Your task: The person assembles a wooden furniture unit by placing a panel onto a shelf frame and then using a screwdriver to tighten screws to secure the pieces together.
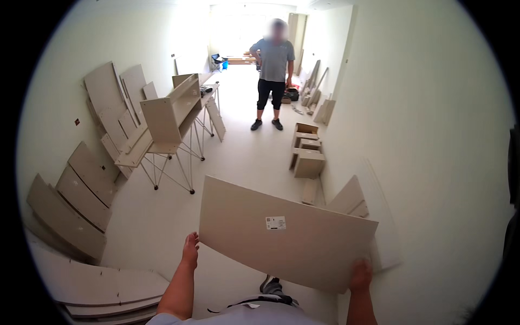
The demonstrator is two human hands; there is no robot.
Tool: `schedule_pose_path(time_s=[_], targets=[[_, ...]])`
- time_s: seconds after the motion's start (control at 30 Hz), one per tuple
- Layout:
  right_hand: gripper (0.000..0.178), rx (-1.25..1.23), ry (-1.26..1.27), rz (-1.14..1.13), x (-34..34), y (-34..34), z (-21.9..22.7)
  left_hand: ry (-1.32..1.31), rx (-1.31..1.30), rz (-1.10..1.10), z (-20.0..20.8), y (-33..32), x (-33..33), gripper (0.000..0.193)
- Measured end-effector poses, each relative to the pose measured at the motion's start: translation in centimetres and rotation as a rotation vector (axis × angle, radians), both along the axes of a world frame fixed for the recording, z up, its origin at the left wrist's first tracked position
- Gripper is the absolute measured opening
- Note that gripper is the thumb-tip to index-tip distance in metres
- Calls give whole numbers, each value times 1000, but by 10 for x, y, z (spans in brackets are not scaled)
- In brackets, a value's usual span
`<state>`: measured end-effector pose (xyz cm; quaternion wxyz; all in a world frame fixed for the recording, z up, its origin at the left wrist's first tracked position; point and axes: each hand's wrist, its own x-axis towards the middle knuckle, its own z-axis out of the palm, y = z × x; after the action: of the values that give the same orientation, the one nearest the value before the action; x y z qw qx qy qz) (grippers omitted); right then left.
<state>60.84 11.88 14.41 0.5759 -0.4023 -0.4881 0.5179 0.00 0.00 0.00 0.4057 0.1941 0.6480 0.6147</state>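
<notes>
A large flat beige furniture panel (281, 244) with a small white label is held up in front of me, tilted so that its right side hangs lower. My left hand (190, 250) is at the panel's lower left corner, its fingers against the edge. At the lower right end, my right hand (361, 275) grips the panel by its edge, and the fingers are partly blurred. Just beyond that end, more beige boards (349, 197) lean on the right wall.
A person (275, 65) stands ahead. An open cabinet frame (165, 119) rests on a folding metal stand (189, 168) to the left. Boards (81, 189) lean along the left wall; curved-looking stacked panels (103, 287) lie near left. Small box units (309, 162) stand along the right wall.
</notes>
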Motion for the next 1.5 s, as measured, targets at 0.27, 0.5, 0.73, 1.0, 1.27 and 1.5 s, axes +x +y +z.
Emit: schedule_pose_path(time_s=[0.27, 0.5, 0.73, 1.0, 1.27, 1.5], targets=[[24, -114, -179, 44, -118, 197, -49, -69, -154, 74, 71, 85, -45, 51], [25, -83, -658, 240, -204, 366, -22, -41, -363, 164, 46, 114, -53, 39], [42, 236, -1055, 256, -316, 537, -81, -215, -165, 20, -61, 190, -102, 60], [16, 944, -1171, -94, -426, 650, -34, -26, -289, 12, 53, 396, -305, 38], [30, 439, -900, -322, -535, 725, -31, 444, -84, -109, 216, 504, -441, 44], [49, 491, -1133, -314, -607, 889, -73, 647, -119, -67, 307, 590, -507, 41]])
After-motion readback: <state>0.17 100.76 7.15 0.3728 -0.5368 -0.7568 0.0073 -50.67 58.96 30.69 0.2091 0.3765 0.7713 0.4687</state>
